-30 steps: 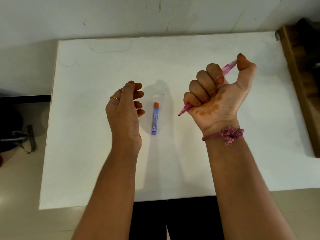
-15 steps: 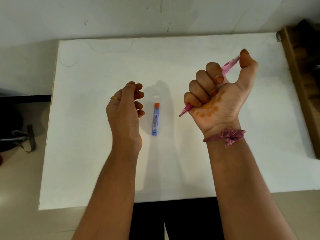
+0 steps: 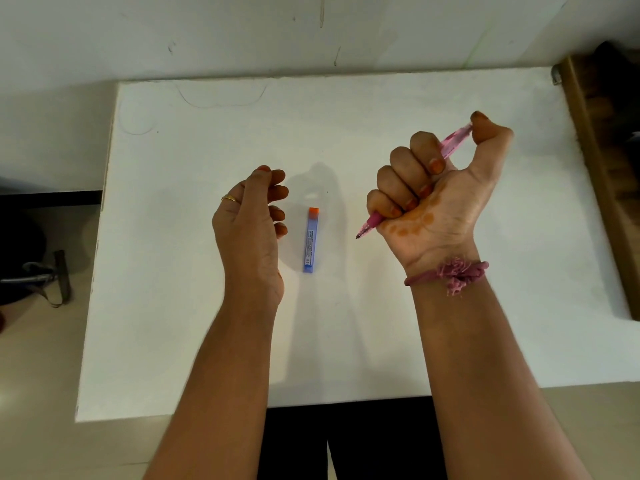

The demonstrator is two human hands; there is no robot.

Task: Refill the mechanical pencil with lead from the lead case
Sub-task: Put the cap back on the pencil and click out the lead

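A pink mechanical pencil (image 3: 453, 140) is gripped in the fist of my right hand (image 3: 440, 199), tip pointing down-left, with my thumb bent over its top end. The blue lead case (image 3: 310, 240) with an orange cap lies flat on the white table (image 3: 381, 323) between my hands. My left hand (image 3: 254, 230) hovers just left of the case, fingers loosely curled and holding nothing.
A brown wooden piece of furniture (image 3: 609, 188) borders the table's right edge. A white wall (image 3: 242, 32) runs behind the table. On the floor at the left lies a dark strap with a buckle (image 3: 52, 282).
My right thumb has bent down further onto the pencil's top end. My left hand and the lead case have stayed where they were.
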